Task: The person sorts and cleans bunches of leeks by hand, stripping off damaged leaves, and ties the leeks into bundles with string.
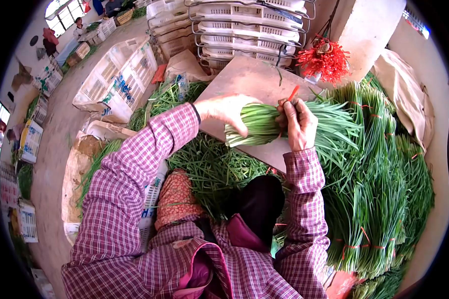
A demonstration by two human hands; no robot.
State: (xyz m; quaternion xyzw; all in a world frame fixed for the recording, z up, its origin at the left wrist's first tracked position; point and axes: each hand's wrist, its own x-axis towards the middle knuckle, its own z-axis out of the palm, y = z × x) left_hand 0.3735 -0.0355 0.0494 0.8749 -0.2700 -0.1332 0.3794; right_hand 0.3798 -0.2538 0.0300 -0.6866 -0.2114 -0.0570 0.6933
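Observation:
A bunch of green garlic chives [258,124] lies across the board [234,82], with pale stem ends to the left and leaf tips to the right. My left hand [227,110] is closed around the stem end, thumb on the near side. At the middle of the bunch, my right hand [300,123] pinches a red tie [294,92] whose end sticks up above the fingers. Part of the tie around the stems is hidden by that hand. Loose green leaves [214,164] are heaped below the board, by my knees.
Tied chive bunches [369,199] are piled to my right. Red ties [325,59] hang in a cluster beside the pillar [366,35]. White crates [247,30] are stacked behind the board, and another crate [119,79] stands at the left. Other people [79,30] are far back.

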